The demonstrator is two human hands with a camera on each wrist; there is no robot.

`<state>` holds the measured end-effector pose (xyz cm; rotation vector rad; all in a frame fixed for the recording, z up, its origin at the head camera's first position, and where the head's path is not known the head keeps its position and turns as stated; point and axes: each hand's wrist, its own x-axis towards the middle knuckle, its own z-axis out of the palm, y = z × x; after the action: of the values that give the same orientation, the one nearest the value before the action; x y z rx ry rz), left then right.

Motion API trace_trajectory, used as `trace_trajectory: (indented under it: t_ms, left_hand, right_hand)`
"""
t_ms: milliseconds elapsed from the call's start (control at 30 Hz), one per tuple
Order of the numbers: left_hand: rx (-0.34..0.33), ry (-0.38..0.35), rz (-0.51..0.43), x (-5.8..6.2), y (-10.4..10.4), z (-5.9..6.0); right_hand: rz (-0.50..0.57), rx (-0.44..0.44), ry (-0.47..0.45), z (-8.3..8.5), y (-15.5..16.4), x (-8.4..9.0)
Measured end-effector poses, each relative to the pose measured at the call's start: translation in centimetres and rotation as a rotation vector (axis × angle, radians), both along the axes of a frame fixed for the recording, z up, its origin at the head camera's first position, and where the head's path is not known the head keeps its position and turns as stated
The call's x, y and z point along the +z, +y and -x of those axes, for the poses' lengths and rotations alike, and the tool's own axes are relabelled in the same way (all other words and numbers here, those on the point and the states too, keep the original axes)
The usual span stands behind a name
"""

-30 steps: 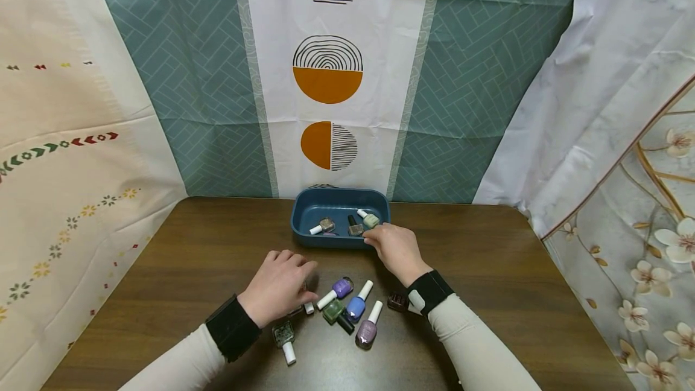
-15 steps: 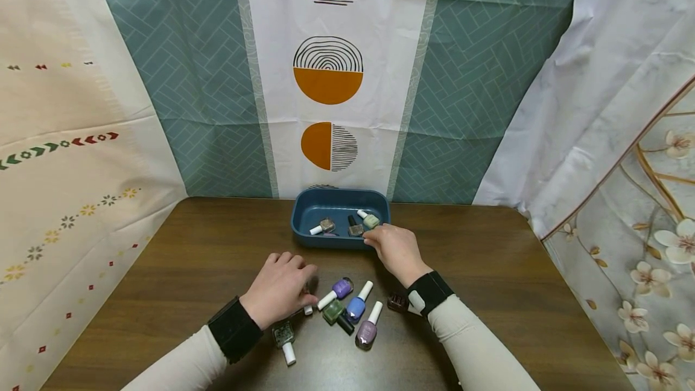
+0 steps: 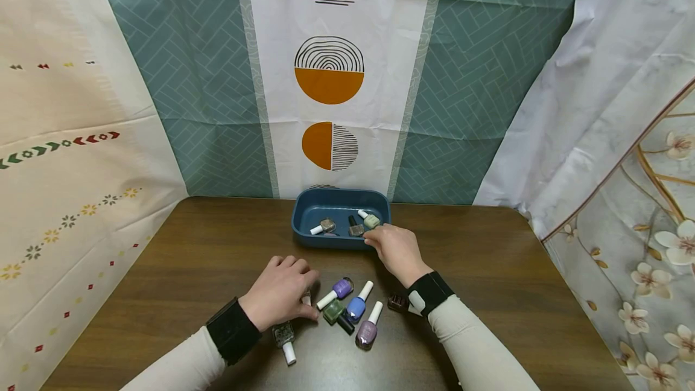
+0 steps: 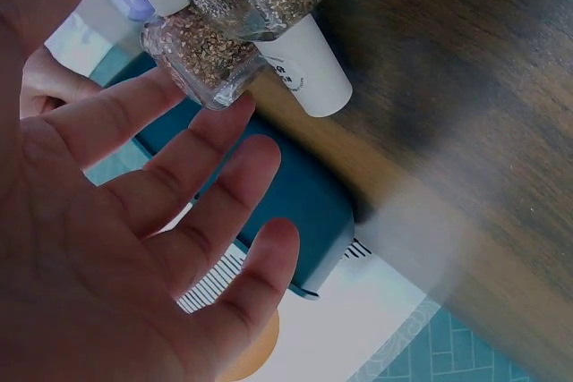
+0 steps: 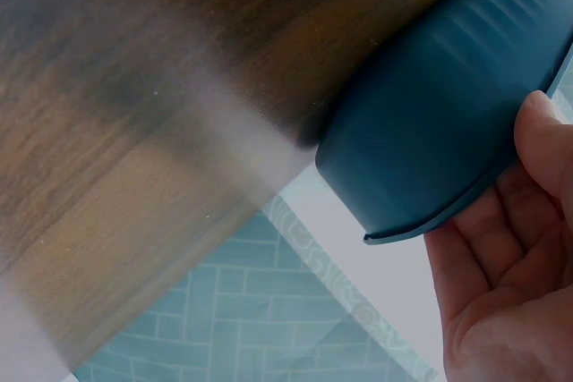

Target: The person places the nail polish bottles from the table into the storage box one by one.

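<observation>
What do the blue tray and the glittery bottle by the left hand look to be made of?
Blue tray: likely moulded plastic, matte, with a smooth rolled rim and an even teal colour. Glittery bottle: clear glass or hard plastic, glossy, specks visible through the wall; its white cap looks like plastic.

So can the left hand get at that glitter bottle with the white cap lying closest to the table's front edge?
Probably yes: the left hand sits right beside the glitter bottle, with nothing lying between them.
</observation>
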<state>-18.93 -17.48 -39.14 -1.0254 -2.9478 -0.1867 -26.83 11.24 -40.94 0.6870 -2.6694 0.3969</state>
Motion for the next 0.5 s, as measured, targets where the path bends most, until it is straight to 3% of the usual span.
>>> trace_trajectory:
  t_ms: [500]
  left_hand:
    - [-0.017, -0.042, 0.02, 0.06, 0.18, -0.28]
  right_hand:
    - [-0.011, -0.01, 0.008, 0.04, -0.01, -0.19]
